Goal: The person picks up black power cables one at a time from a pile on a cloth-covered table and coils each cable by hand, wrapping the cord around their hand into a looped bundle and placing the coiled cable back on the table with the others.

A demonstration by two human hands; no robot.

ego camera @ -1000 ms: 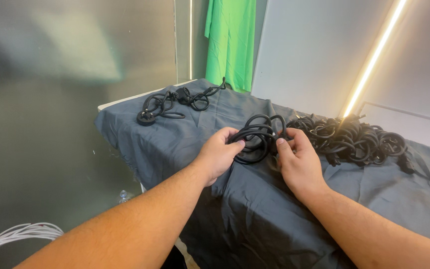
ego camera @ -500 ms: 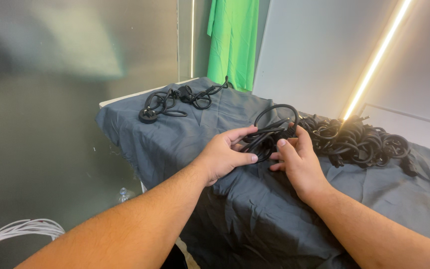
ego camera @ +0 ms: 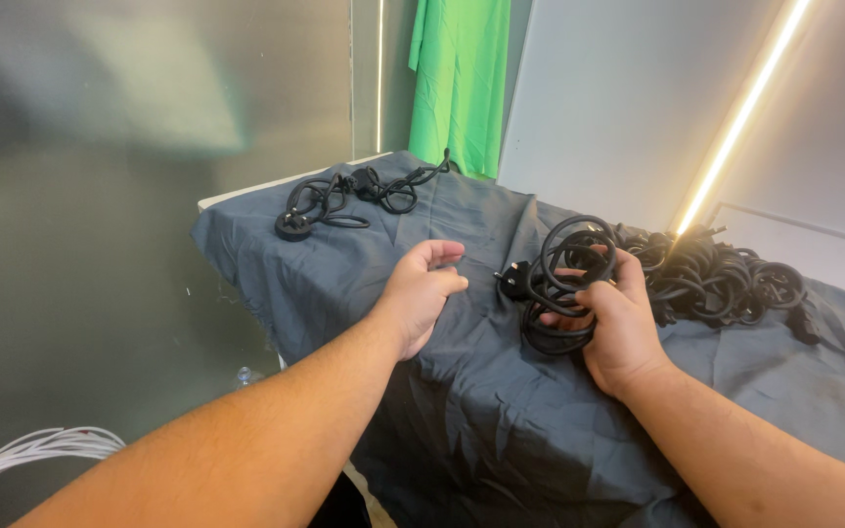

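While the right hand [ego camera: 610, 328] closes around a coiled black cord [ego camera: 569, 284], fingers wrapped over the loops and thumb behind them, the left hand [ego camera: 421, 293] hovers free beside it, half open and palm up, holding nothing. That cord sits upright on the grey cloth of the surface [ego camera: 462, 391], its plug [ego camera: 512, 282] poking out toward the left hand. Just beyond it lies a pile of cords [ego camera: 716, 279], touching or nearly touching the held coil; I cannot tell which.

To handle the coil well, the grip looks best kept across all the loops at once, so none slips out and springs wide. The plug end seems the natural thing for the free hand to steady, since a dangling plug tends to snag. Lifting straight up and clear of the pile would lower the risk of hooking a neighbour and dragging it along.

At the far corner rests another loose cord [ego camera: 339, 200], well apart from both hands. A green cloth [ego camera: 457, 78] hangs behind, and white cables [ego camera: 31, 455] lie low at the left.
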